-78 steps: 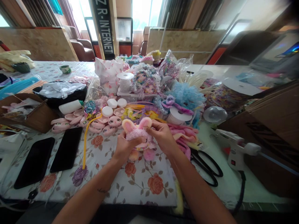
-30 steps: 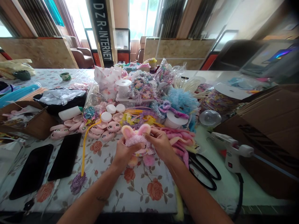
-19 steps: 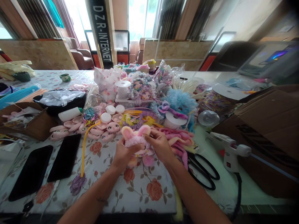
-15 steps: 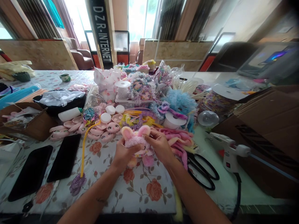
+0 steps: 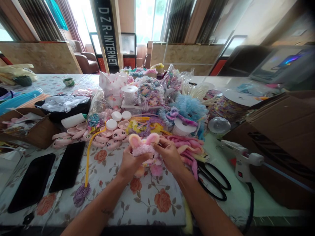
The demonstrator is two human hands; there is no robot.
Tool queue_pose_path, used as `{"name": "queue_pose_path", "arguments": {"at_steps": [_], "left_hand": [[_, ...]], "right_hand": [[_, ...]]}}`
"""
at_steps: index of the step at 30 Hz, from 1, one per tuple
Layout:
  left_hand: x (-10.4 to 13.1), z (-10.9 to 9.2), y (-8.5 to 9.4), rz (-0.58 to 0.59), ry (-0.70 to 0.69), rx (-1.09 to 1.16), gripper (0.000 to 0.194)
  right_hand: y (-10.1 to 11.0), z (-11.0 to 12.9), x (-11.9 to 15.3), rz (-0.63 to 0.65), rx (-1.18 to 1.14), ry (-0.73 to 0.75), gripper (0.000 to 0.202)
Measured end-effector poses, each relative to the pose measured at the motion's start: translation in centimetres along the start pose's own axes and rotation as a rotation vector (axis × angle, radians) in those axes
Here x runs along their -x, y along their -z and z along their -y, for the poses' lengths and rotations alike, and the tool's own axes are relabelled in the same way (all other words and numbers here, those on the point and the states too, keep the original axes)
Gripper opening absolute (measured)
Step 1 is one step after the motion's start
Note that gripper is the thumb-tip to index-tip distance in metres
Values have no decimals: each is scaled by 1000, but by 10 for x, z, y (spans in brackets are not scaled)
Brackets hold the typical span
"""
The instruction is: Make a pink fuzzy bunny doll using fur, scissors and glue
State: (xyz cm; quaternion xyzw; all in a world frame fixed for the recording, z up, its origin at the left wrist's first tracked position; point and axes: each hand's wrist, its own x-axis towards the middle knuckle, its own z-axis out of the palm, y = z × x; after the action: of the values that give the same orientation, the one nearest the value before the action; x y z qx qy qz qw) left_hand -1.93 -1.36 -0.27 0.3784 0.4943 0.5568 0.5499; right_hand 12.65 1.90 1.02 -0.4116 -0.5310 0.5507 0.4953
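Note:
A small fluffy pink doll (image 5: 142,149) with two yellow-edged pink ears is held upright between my hands, over the front middle of the table. My left hand (image 5: 131,163) is wrapped round its left side, the thumb lying across its front. With thumb and fingers, my right hand (image 5: 167,151) pinches the base of the doll's right ear (image 5: 153,139). Part of the doll's face is covered by the fingers. Below it hang a pink fluffy foot (image 5: 156,169) and a peach one. Pink doll face pieces (image 5: 119,134) lie just behind my left hand.
Black-handled scissors (image 5: 214,180) and a glue gun (image 5: 242,159) lie to the right, beside a large cardboard box (image 5: 278,147). Two dark phones (image 5: 67,167) are at the left. Behind the doll are pink fuzzy strips (image 5: 188,144), spools (image 5: 183,127) and bagged trimmings.

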Motion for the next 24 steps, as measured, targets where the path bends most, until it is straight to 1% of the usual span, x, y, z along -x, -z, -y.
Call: {"name": "queue_pose_path", "arguments": {"at_steps": [6,18,24], "left_hand": [[1,0,-1,-11,-4,-18,32],[1,1,1,-18,-18,-50,33],[0,3,2,-8,-32,-58,35]], "right_hand": [[1,-3,0,0,-6,10,25],[0,-1,1,5,-32,-2,28],[-1,0,2,-11,-32,22,28]]}}
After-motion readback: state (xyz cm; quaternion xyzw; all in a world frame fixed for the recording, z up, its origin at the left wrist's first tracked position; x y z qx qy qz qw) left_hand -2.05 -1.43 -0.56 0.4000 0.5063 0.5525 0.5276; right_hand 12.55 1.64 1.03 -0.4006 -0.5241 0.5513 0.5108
